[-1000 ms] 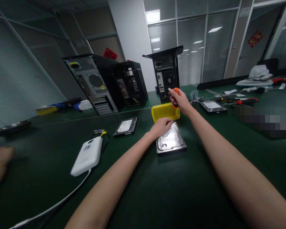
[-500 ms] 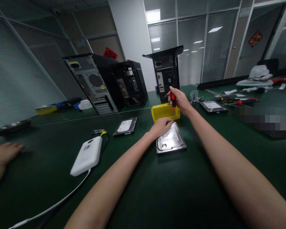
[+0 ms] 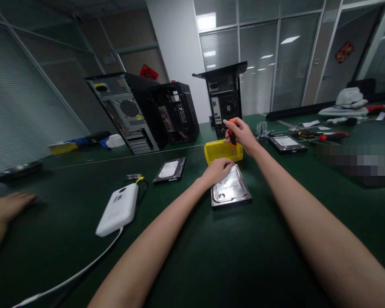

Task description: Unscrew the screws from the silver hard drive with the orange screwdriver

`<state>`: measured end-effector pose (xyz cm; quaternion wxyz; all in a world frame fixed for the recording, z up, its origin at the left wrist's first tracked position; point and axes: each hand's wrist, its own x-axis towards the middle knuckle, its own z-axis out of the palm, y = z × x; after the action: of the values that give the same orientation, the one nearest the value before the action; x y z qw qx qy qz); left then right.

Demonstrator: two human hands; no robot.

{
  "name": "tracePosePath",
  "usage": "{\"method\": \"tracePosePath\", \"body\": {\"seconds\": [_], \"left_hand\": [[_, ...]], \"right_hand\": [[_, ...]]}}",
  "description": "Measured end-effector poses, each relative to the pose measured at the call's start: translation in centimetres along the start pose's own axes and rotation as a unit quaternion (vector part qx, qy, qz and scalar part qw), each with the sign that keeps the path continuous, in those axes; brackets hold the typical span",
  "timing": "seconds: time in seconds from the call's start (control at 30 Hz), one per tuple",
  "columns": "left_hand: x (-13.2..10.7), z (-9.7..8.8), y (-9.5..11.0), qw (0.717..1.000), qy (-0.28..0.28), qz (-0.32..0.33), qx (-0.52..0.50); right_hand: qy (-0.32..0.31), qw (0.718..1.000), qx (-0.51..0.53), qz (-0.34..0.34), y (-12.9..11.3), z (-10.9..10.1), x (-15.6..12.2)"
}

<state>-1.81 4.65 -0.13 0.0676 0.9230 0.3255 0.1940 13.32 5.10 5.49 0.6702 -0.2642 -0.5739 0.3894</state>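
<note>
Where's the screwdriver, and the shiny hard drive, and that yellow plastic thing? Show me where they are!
Screwdriver (image 3: 233, 139): head view, on its handle.
Shiny hard drive (image 3: 230, 188): head view, on its metal top.
Yellow plastic thing (image 3: 217, 153): head view, on its bare face.

A dark green tabletop (image 3: 244, 252) is stretching beneath the grip and out to both sides. Beyond the grip and to its left, a white pillar (image 3: 171, 38) is rising. Behind the grip and rightward, framed glass panels (image 3: 256, 51) are backing onto blinds and catching bright light patches (image 3: 206, 21). Farther right of the grip, a door (image 3: 335, 81) is bearing a red decoration (image 3: 344, 52). Well left of the grip, slatted blinds (image 3: 16, 94) are hanging dimly.
</note>
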Motion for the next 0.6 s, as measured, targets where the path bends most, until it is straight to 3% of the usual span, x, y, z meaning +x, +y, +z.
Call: {"method": "tracePosePath", "body": {"seconds": [0.6], "left_hand": [[-0.15,-0.28,0.40,1.000,-0.002,-0.011,0.002]], "right_hand": [[-0.003,1.000,0.012,-0.006,-0.61,0.17,0.04]]}}
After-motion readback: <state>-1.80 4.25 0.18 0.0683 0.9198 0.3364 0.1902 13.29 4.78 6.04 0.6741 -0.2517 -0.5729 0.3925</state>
